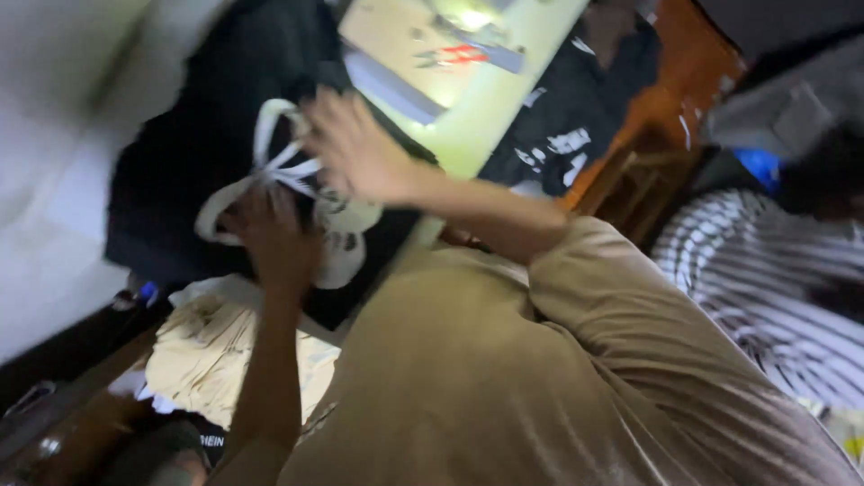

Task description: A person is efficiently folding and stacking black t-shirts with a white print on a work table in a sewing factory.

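White fabric straps (270, 171), looped and tangled, lie against a black garment (189, 153). The left hand (274, 238) grips them from below, fingers closed; the right hand (355, 148) spreads open over the knot. The straps look half sorted, blur hiding details. Cream cloth (207, 351) lies below.

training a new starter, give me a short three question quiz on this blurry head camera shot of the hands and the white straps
1. True or false: both hands are on the white strappy piece against the black fabric.
2. Which lies below the left hand? A) a pale cream stack B) a red bucket C) a glass jar
3. What colour is the sleeve on the right arm?

Key
1. True: the left hand and right hand both meet the white strappy piece on the black fabric.
2. A: the pale cream stack.
3. Tan: the sleeve.
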